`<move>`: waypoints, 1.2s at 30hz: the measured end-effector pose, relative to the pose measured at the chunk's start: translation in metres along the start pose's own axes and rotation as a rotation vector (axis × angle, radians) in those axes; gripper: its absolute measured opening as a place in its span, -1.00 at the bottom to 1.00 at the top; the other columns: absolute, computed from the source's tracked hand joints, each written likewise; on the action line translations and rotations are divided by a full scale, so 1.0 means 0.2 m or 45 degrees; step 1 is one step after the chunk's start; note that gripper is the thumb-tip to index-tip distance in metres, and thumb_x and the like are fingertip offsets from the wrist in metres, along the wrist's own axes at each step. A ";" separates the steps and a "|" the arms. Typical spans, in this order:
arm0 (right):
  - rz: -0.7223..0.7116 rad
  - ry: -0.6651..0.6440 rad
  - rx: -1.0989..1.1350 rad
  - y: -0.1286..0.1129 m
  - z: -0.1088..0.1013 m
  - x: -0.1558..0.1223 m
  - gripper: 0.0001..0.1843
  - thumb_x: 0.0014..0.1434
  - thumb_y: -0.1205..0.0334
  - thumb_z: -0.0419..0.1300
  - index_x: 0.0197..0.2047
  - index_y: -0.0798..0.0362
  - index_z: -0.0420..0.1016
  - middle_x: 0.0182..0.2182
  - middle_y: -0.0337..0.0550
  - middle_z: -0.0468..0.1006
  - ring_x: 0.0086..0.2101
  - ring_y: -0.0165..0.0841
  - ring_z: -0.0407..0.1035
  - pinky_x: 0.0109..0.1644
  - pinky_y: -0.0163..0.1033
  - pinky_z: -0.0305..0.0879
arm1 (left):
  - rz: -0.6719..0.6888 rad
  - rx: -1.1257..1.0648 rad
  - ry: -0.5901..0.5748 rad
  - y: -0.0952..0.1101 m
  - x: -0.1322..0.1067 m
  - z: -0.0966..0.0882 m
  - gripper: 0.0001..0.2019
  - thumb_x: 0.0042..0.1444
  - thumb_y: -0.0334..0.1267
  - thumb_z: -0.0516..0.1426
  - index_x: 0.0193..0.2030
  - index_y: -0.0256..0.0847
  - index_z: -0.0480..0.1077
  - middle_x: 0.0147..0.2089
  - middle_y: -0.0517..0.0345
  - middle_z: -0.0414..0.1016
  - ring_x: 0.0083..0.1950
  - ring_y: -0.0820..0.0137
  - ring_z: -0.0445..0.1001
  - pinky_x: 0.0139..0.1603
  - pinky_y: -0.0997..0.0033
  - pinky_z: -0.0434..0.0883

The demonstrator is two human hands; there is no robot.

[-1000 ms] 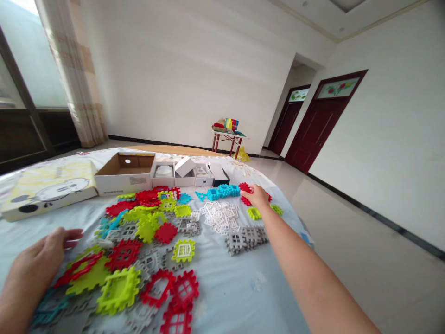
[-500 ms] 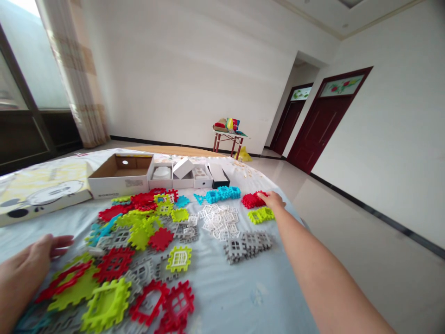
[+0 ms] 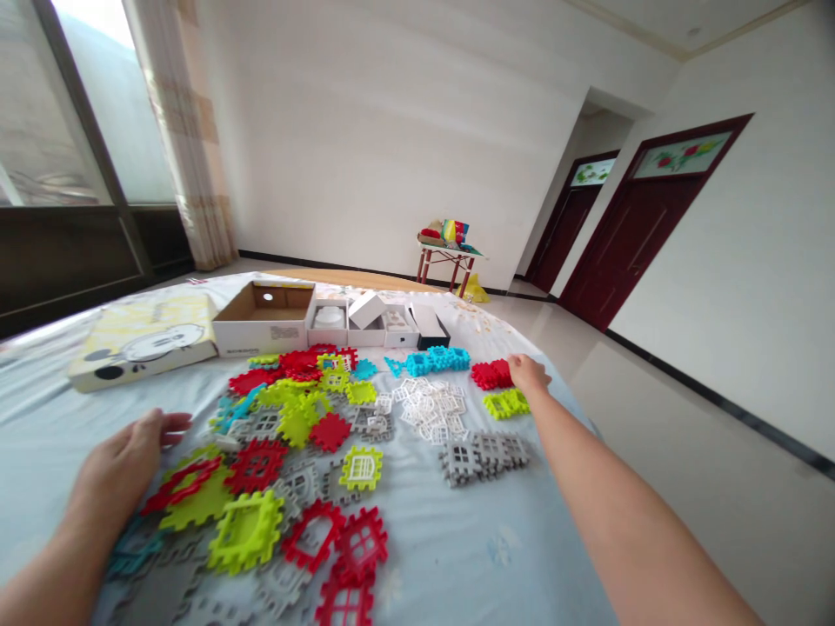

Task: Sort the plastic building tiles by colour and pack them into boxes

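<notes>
My left hand (image 3: 134, 456) rests at the left side of a mixed pile of interlocking plastic building panels, fingers stretched out and holding nothing. Nearest to it are a lime panel (image 3: 199, 509) with a red frame piece (image 3: 189, 487) across it. At the far right, my right hand (image 3: 530, 374) has its fingers curled against the right end of a row of red building panels (image 3: 490, 374); its fingertips are partly hidden. Just below that row lie lime panels (image 3: 506, 403), and grey window panels (image 3: 483, 456) are stacked nearer me. White window inserts (image 3: 431, 409) form a heap in the middle.
Blue panels (image 3: 434, 360) lie in a row behind the white heap. An open cardboard box (image 3: 261, 337), a printed lid (image 3: 147, 343) and several small white boxes (image 3: 328, 322) stand along the back. A small side table (image 3: 450, 248) is beyond the cloth-covered table (image 3: 470, 539).
The view has turned a little left, so everything sits farther right. My right hand stays at the red panels, its fingers now more at their right end. My left hand remains beside the pile.
</notes>
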State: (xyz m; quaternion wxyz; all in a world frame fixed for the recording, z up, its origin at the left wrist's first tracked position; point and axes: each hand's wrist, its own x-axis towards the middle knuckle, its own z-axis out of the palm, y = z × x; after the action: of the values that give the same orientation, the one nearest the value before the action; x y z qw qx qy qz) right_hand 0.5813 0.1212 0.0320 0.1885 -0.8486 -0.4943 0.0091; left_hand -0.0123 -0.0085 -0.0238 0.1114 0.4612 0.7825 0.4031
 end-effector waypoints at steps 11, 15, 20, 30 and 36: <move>-1.071 -0.199 0.313 -0.67 0.07 -0.62 -0.74 0.08 0.15 0.12 -0.14 -0.07 0.48 -0.13 -0.24 0.52 -0.03 -0.25 0.26 0.06 -0.14 0.09 | -0.127 -0.123 -0.046 0.11 -0.07 -0.04 -0.52 0.09 -0.03 -0.15 -0.20 -0.31 0.47 -0.40 0.08 0.52 -0.29 0.28 0.46 -0.28 0.38 0.34; -1.235 -0.336 0.331 -0.84 0.15 -0.83 -0.73 0.03 0.10 0.17 -0.16 -0.07 0.50 -0.15 -0.21 0.52 -0.04 -0.23 0.26 0.04 -0.10 0.08 | -0.109 -0.179 -0.040 0.12 -0.08 -0.04 -0.53 0.09 -0.05 -0.14 -0.22 -0.33 0.47 -0.37 0.05 0.52 -0.30 0.29 0.45 -0.27 0.38 0.35; -1.289 -0.334 0.197 -0.94 0.24 -0.93 -0.68 -0.02 0.06 0.21 -0.16 -0.07 0.50 -0.16 -0.13 0.51 -0.03 -0.15 0.23 -0.01 -0.03 0.08 | -0.102 -0.210 -0.053 0.14 -0.11 -0.04 -0.55 0.09 -0.06 -0.14 -0.24 -0.32 0.45 -0.33 0.03 0.52 -0.29 0.30 0.45 -0.27 0.38 0.34; -1.137 -0.224 0.328 -0.95 0.22 -0.94 -0.80 0.13 0.19 0.05 -0.29 -0.04 0.50 -0.26 -0.18 0.54 -0.12 -0.27 0.31 -0.03 -0.14 0.13 | -0.078 -0.223 -0.057 0.13 -0.11 -0.04 -0.55 0.10 -0.04 -0.15 -0.25 -0.30 0.45 -0.33 0.03 0.52 -0.28 0.29 0.45 -0.27 0.40 0.32; -0.959 -0.499 0.880 -0.93 0.20 -0.92 -0.70 0.14 0.11 0.01 -0.28 0.08 0.50 -0.37 -0.22 0.56 -0.31 -0.37 0.41 -0.22 -0.30 0.29 | -0.091 -0.213 -0.068 0.15 -0.11 -0.05 -0.56 0.10 -0.06 -0.14 -0.24 -0.31 0.45 -0.35 0.04 0.51 -0.27 0.29 0.45 -0.27 0.40 0.31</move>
State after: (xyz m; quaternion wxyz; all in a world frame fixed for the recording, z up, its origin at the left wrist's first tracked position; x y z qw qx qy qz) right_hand 0.3241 0.0613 0.0249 0.3510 -0.4841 -0.7579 0.2608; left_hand 0.0132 -0.0246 -0.0007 0.1848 0.4328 0.7588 0.4503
